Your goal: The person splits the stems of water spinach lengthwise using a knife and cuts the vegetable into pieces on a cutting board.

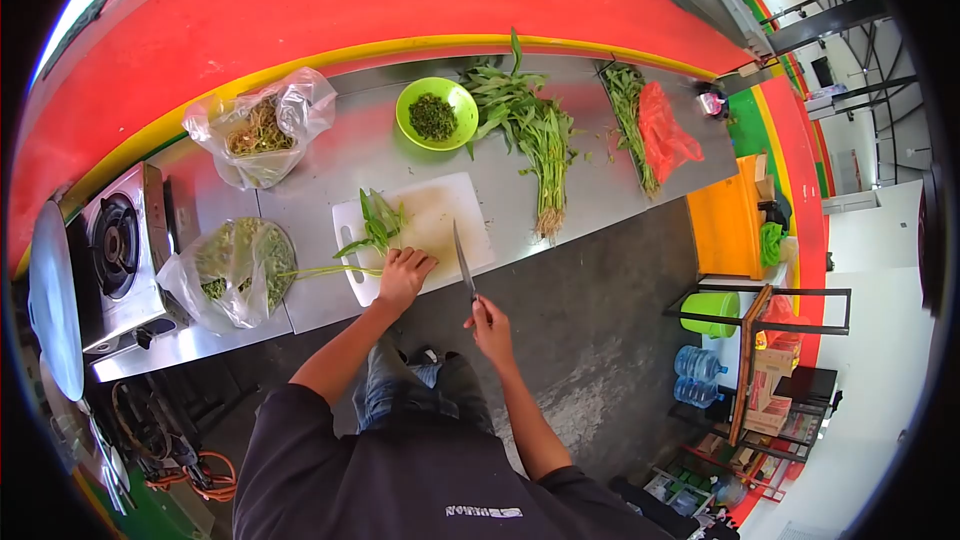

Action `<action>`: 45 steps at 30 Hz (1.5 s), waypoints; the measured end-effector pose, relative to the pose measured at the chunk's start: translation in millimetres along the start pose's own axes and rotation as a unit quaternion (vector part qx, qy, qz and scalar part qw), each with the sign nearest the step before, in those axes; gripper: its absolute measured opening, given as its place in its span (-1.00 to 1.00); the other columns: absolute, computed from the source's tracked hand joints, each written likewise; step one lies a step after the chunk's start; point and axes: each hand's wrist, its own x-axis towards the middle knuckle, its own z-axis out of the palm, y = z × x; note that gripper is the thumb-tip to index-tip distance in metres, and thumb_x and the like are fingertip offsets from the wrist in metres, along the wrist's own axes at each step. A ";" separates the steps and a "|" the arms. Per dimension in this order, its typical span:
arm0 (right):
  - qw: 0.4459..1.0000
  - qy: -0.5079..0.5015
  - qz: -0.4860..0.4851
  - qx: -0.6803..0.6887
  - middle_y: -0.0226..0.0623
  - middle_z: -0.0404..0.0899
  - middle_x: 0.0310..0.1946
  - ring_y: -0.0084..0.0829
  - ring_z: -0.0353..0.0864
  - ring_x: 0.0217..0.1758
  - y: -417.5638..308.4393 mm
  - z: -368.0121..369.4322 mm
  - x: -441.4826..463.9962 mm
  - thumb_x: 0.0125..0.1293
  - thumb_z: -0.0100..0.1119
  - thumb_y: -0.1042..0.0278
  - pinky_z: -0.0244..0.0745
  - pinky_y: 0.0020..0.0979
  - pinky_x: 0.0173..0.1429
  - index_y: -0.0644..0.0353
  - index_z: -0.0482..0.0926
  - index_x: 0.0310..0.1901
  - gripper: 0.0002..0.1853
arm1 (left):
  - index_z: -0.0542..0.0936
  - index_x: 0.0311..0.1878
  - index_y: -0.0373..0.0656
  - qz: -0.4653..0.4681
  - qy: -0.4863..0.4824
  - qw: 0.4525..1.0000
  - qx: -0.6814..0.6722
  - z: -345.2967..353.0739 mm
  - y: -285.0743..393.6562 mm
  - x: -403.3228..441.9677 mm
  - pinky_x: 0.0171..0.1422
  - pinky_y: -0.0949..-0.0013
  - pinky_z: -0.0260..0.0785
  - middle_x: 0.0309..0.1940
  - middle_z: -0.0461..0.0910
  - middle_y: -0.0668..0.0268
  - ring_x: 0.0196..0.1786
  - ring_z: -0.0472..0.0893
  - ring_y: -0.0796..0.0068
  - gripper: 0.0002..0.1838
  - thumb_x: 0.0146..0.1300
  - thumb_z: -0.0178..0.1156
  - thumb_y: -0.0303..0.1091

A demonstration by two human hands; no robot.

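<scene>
My left hand is closed at the near edge of a white cutting board, fingers bent around leafy green stalks that look like water spinach. Their leaves spread over the board's left half, and a long thin stem reaches leftward from the hand to a plastic bag. My right hand grips a kitchen knife by its handle, just off the board's near edge. The blade points away from me over the board's right side, apart from my left fingers.
A green bowl of chopped greens stands behind the board. Bundles of leafy stalks and a red plastic bag lie to the right. On the left are two clear plastic bags of plant pieces and a gas stove.
</scene>
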 end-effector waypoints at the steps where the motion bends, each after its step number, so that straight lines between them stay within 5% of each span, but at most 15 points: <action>1: 1.000 0.004 -0.003 -0.003 -0.41 0.62 -0.52 -0.73 0.33 -0.66 2.1 2.2 -6.9 0.58 0.07 0.11 0.23 -0.57 -0.58 0.26 0.56 0.25 -0.57 | 0.68 -0.14 0.07 0.011 -0.010 1.000 0.003 0.6 0.1 -1.4 0.03 0.24 0.28 -0.27 0.57 0.49 -0.12 0.56 0.46 -0.86 0.25 0.26 -0.32; 19: 0.994 0.035 -0.089 -0.046 -0.39 0.64 -0.52 -0.68 0.45 -0.53 3.8 9.5 -11.9 0.55 0.11 0.18 0.34 -0.52 -0.41 0.31 0.60 0.20 -0.61 | 0.66 -0.15 0.10 0.027 -0.016 0.998 0.053 5.0 1.9 17.4 0.05 0.23 0.28 -0.25 0.52 0.49 -0.04 0.55 0.45 -0.79 0.12 0.24 -0.35; 20: 0.997 0.022 -0.042 -0.064 -0.35 0.63 -0.54 -0.58 0.63 -0.46 2.0 5.3 -12.3 0.55 0.12 0.19 0.47 -0.48 -0.31 0.30 0.61 0.17 -0.63 | 0.66 -0.14 0.10 0.029 -0.028 0.998 0.047 6.1 1.4 15.7 0.05 0.23 0.29 -0.25 0.52 0.49 -0.04 0.55 0.45 -0.78 0.12 0.23 -0.36; 45: 0.994 0.032 -0.066 -0.086 -0.29 0.65 -0.55 -0.54 0.64 -0.48 3.0 19.8 7.3 0.54 0.12 0.23 0.50 -0.43 -0.31 0.31 0.61 0.17 -0.65 | 0.68 -0.08 0.06 0.008 -0.082 0.996 0.013 2.6 5.1 29.0 0.09 0.22 0.28 -0.26 0.48 0.46 -0.05 0.54 0.44 -0.73 0.13 0.22 -0.41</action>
